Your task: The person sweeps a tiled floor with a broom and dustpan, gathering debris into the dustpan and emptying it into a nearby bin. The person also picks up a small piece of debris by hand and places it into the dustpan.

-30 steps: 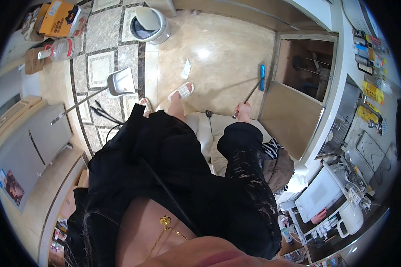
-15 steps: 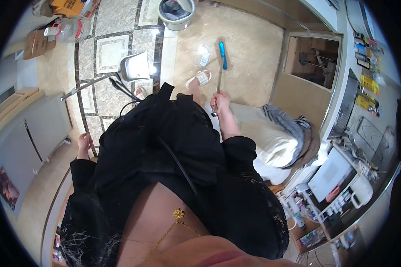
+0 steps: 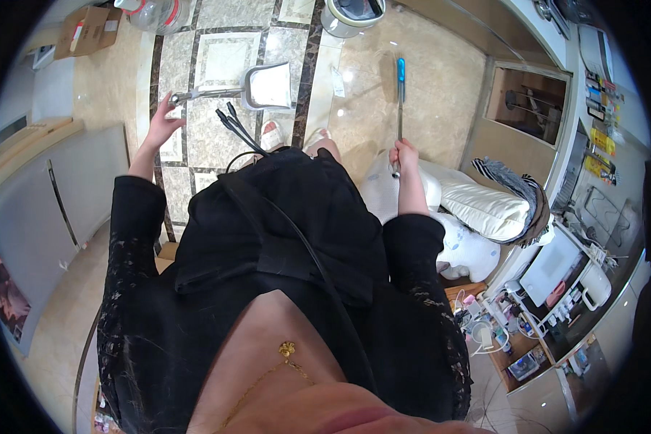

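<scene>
- Our right hand (image 3: 405,154) was clenched around the metal handle of a broom (image 3: 400,101); the shaft ran straight away from us across the glossy beige floor (image 3: 441,79), blue head end farthest out.
- Our left hand (image 3: 160,123) was released, fingers spread, holding nothing. It hovered just beside the tip of the long metal handle of a dustpan (image 3: 269,85); we could not tell whether it touched.
- The dustpan lay on the patterned tile strip (image 3: 217,54), grey pan toward the broom side, handle pointing to our left.
- The broom and dustpan were near each other but apart, with a scrap of white paper (image 3: 338,81) on the floor between them.
- A round grey bin (image 3: 351,14) stood at the far edge of the floor, beyond both tools.
- A black cable bundle (image 3: 235,126) lay on the tiles just below the dustpan handle, close to our feet.
- White pillows (image 3: 484,206) with a striped cloth (image 3: 517,188) on top sat just to the right of the broom hand.
- A cardboard box (image 3: 87,30) and a clear plastic jug (image 3: 155,13) sat in the far left corner of the floor.
- A cluttered shelf of small appliances (image 3: 564,282) ran along the right edge.
</scene>
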`<action>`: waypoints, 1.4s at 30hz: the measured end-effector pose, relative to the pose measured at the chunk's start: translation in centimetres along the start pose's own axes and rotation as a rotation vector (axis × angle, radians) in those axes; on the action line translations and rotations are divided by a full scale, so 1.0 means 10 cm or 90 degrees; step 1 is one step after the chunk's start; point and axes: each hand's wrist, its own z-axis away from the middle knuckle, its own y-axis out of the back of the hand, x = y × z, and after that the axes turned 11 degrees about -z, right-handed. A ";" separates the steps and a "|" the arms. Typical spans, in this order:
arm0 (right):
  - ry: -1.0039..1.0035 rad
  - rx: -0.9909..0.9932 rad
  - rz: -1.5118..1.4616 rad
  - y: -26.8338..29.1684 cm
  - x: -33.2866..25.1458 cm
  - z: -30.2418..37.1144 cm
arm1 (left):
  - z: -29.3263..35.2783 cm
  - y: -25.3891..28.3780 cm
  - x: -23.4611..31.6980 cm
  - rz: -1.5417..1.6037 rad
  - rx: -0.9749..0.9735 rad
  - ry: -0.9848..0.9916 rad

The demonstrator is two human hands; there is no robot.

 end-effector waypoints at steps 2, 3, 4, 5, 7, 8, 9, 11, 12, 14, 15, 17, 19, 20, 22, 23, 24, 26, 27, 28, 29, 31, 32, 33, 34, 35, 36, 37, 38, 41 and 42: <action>0.037 0.049 0.019 -0.15 0.21 -0.20 | -0.15 -0.12 0.10 -0.035 -0.031 -0.072; 0.036 0.038 0.063 -0.24 0.34 -0.27 | -0.23 -0.18 0.15 -0.026 -0.031 -0.113; 0.029 0.064 0.117 -0.35 0.43 -0.32 | -0.30 -0.24 0.19 -0.039 -0.036 -0.105; 0.020 0.026 0.136 -0.48 0.59 -0.30 | -0.37 -0.29 0.22 -0.029 -0.036 -0.117; -0.007 0.033 0.130 -0.76 1.04 -0.03 | -0.46 -0.37 0.26 0.081 -0.036 -0.140; -0.021 0.049 0.088 -0.87 1.19 0.13 | -0.49 -0.38 0.28 0.046 -0.036 -0.105; -0.055 0.020 0.048 -0.92 1.24 0.28 | -0.51 -0.39 0.29 -0.004 -0.057 -0.056; -0.130 -0.038 -0.051 -0.95 1.24 0.54 | -0.52 -0.41 0.29 -0.021 -0.026 -0.053; -0.179 -0.055 -0.067 -0.93 1.17 0.62 | -0.51 -0.42 0.29 -0.056 -0.007 -0.080; -0.269 -0.146 -0.133 -0.83 0.95 0.72 | -0.50 -0.44 0.29 -0.141 0.011 -0.076; -0.322 -0.124 -0.208 -0.77 0.85 0.76 | -0.50 -0.48 0.28 -0.122 0.033 -0.083; -0.393 -0.179 -0.353 -0.59 0.61 0.90 | -0.49 -0.54 0.27 -0.145 0.050 -0.064; -0.401 -0.204 -0.395 -0.44 0.44 1.10 | -0.49 -0.59 0.24 -0.136 0.078 -0.051; -0.373 -0.210 -0.362 -0.39 0.37 1.20 | -0.48 -0.60 0.22 -0.130 0.090 -0.030; -0.290 -0.179 -0.236 -0.40 0.29 1.31 | -0.45 -0.65 0.19 -0.112 0.101 -0.002; -0.235 -0.138 -0.143 -0.40 0.28 1.35 | -0.44 -0.66 0.18 -0.107 0.090 0.011; -0.181 -0.127 -0.062 -0.41 0.28 1.37 | -0.42 -0.66 0.17 -0.100 0.092 -0.024; -0.096 -0.086 0.026 -0.44 0.24 1.21 | -0.35 -0.70 0.16 -0.082 0.083 -0.008; -0.059 -0.083 0.062 -0.45 0.23 1.07 | -0.31 -0.70 0.16 -0.056 0.032 -0.013; -0.023 -0.086 0.093 -0.46 0.23 0.92 | -0.28 -0.72 0.15 -0.072 0.039 -0.031; -0.001 -0.079 0.133 -0.47 0.23 0.74 | -0.25 -0.73 0.15 -0.089 0.044 -0.050; 0.037 -0.061 0.202 -0.52 0.24 0.34 | -0.23 -0.77 0.13 -0.099 0.053 -0.069; 0.044 -0.066 0.199 -0.55 0.26 0.18 | -0.23 -0.79 0.11 -0.121 0.066 -0.059; 0.045 -0.054 0.200 -0.61 0.31 0.04 | -0.24 -0.81 0.09 -0.135 0.079 -0.054; 0.040 -0.024 0.205 -0.64 0.38 -0.03 | -0.26 -0.83 0.08 -0.149 0.092 -0.047; 0.059 -0.053 0.293 -0.68 0.49 -0.04 | -0.28 -0.84 0.06 -0.123 0.094 -0.043; 0.067 -0.049 0.386 -0.74 0.61 -0.02 | -0.30 -0.86 0.05 -0.098 0.097 -0.040; 0.058 -0.090 0.417 -0.77 0.71 0.04 | -0.32 -0.87 0.05 -0.078 0.082 -0.009; 0.041 -0.129 0.438 -0.75 0.80 0.14 | -0.34 -0.88 0.05 -0.069 0.086 -0.027; -0.003 -0.192 0.478 -0.68 0.88 0.46 | -0.40 -0.90 0.08 -0.083 0.074 -0.015; -0.057 -0.213 0.424 -0.63 0.82 0.54 | -0.40 -0.91 0.09 -0.050 0.067 0.003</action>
